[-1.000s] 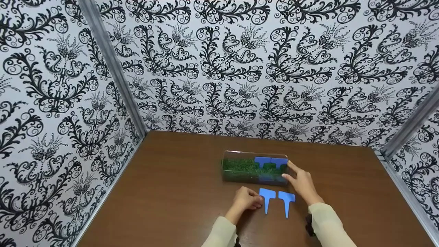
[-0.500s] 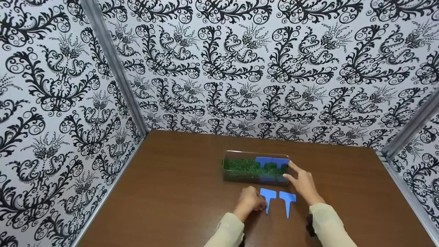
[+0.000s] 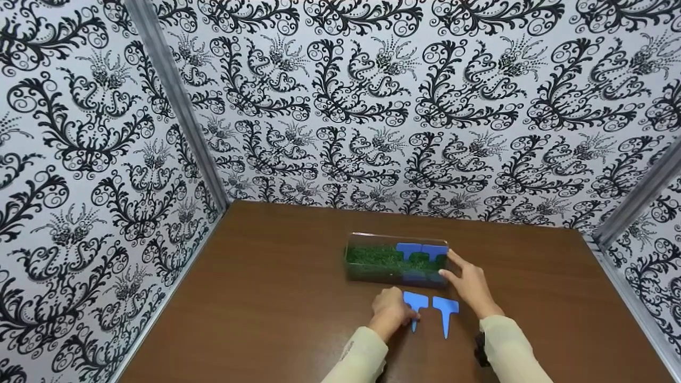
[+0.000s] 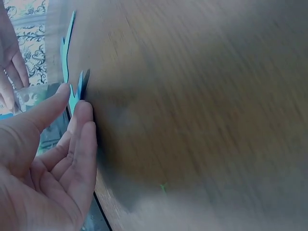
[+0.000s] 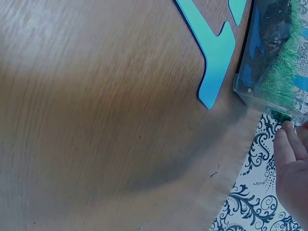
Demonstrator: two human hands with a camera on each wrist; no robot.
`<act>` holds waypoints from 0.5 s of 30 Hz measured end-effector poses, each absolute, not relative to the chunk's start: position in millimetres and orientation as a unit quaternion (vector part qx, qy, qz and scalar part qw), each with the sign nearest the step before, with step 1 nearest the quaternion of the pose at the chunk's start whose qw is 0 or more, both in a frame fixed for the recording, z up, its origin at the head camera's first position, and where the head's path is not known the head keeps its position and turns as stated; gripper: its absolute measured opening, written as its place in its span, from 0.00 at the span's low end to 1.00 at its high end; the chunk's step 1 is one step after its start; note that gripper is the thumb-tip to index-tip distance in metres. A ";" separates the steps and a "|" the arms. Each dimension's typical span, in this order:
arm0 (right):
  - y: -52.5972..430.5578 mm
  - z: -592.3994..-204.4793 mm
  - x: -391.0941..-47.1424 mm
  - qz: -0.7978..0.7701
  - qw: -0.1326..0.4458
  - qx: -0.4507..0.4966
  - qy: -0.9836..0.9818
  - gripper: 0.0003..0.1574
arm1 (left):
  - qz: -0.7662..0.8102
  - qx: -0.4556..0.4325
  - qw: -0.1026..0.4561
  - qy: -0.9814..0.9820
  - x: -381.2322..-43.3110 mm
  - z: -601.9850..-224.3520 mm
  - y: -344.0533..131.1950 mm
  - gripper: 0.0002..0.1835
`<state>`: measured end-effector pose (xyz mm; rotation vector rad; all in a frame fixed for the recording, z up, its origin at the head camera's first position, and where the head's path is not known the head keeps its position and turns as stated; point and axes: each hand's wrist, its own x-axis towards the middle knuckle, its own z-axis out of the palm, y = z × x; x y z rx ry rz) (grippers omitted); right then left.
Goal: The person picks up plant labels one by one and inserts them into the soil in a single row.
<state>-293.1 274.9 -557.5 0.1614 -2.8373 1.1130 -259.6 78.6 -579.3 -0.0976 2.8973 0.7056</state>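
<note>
In the head view my left hand [image 3: 389,309] is at the left of two flat blue T-shaped plant markers on the table. Its thumb and fingertips pinch the narrow stem of that left plant marker [image 3: 415,299]; the left wrist view shows the marker [image 4: 73,100] between them. The right plant marker [image 3: 446,306] lies flat beside it, stem toward me. My right hand [image 3: 471,283] holds the right end of a clear box [image 3: 367,273], thumb at the front corner and fingers at the back. Two more blue markers [image 3: 423,249] stand upright in the box's green grass.
The brown wooden table [image 3: 266,298] runs back to a wall [image 3: 362,106] with black scrollwork on white. Grey metal posts [image 3: 178,101] mark the corners. Small green bits [image 4: 163,186] lie on the tabletop.
My left hand has moved right, from beside the left plant marker onto its stem, and its fingers have closed there. My right hand has stayed at the box's end.
</note>
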 end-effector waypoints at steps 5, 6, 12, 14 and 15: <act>275.9 -555.8 -292.0 0.360 0.048 0.060 -0.930 0.37 | 0.213 -0.037 0.081 0.973 -261.8 -578.1 83.2 0.22; 275.7 -555.5 -291.8 0.359 0.049 0.060 -0.930 0.37 | 0.215 -0.039 0.080 0.973 -262.0 -578.1 83.5 0.22; 273.4 -556.2 -291.9 0.359 0.065 0.057 -0.929 0.36 | 0.211 -0.043 0.076 0.973 -261.6 -578.4 83.3 0.22; 273.0 -556.2 -292.1 0.360 0.067 0.058 -0.929 0.36 | 0.207 -0.039 0.073 0.975 -261.1 -578.6 83.3 0.22; 273.2 -556.4 -292.4 0.360 0.067 0.058 -0.929 0.36 | 0.203 -0.038 0.071 0.976 -260.9 -578.7 83.3 0.22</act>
